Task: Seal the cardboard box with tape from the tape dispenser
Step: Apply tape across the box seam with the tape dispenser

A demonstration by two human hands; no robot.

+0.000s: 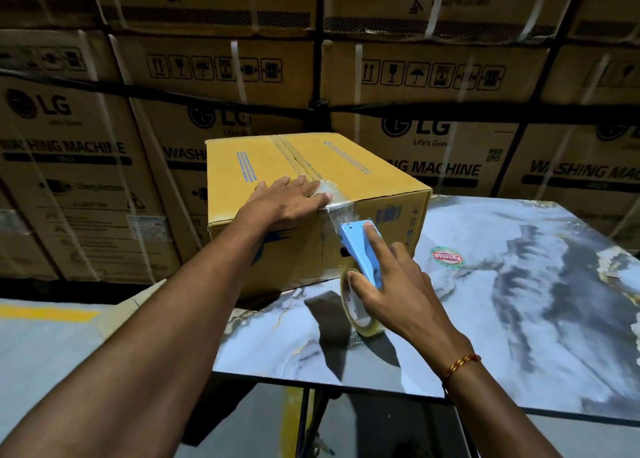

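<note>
Dispenser [360, 253] in right hand [391, 281] points up box [311, 194], apparently.

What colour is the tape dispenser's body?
Light blue; the tape dispenser, held by the right hand, shows clearly in the head view.

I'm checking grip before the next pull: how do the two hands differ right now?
The left hand lies flat, fingers straight, pressing the clear tape on the yellow-brown cardboard box's top edge. The right hand grips the light blue tape dispenser against the box's front side, forefinger stretched along it. The left is on top, the right lower down. Both are bare.
</note>
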